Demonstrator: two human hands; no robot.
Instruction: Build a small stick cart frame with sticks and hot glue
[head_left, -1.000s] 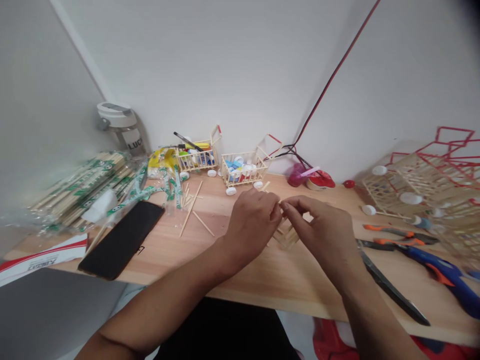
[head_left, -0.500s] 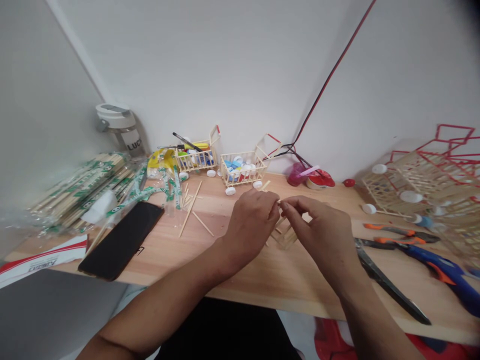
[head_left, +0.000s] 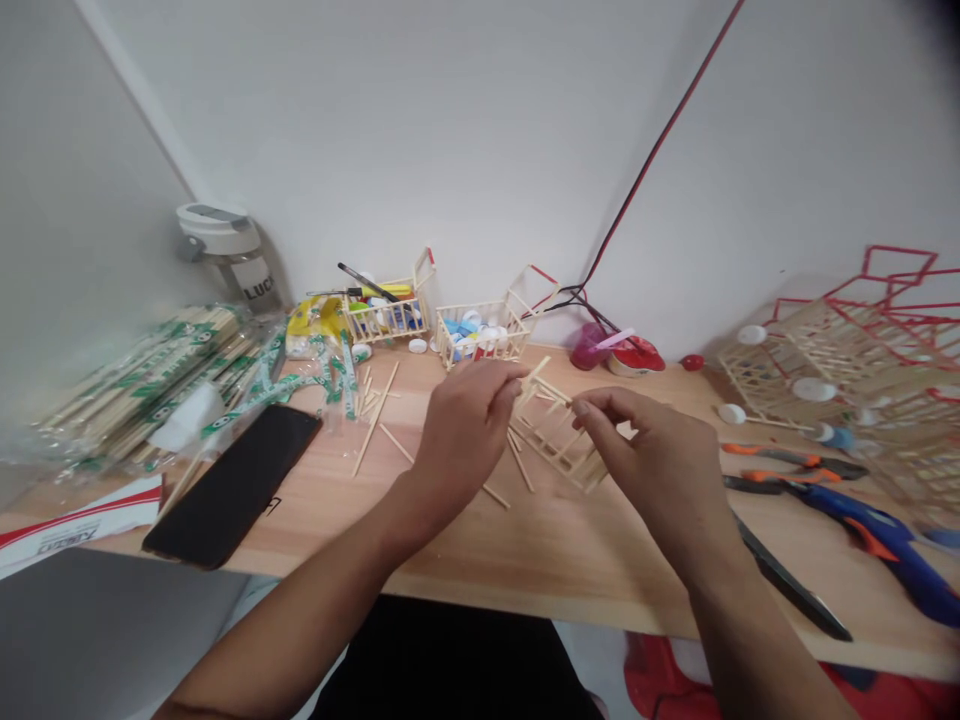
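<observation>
My left hand (head_left: 472,420) is closed, its fingertips bent together beside a pale stick end; whatever it pinches is hidden. My right hand (head_left: 656,460) pinches a thin wooden stick (head_left: 553,390) between thumb and forefinger. Between and below the hands, a small slatted frame of wooden sticks (head_left: 559,458) rests tilted on the table, partly covered by my right fingers. Several loose sticks (head_left: 520,462) lie beside it, close to my left wrist. Behind the hands stands a little stick cart (head_left: 484,335) filled with blue and white caps.
Another filled cart (head_left: 386,318) stands at the back. On the left are a phone (head_left: 234,485), bagged chopsticks (head_left: 142,375) and a bottle (head_left: 232,260). To the right lie pliers (head_left: 795,460), a blue glue gun (head_left: 874,530), a dark blade (head_left: 795,585) and stacked red-handled carts (head_left: 832,350).
My hands, which met at the fingertips, have moved apart, the left one leftward. More of the slatted frame and the loose sticks now shows between them. The view has shifted slightly.
</observation>
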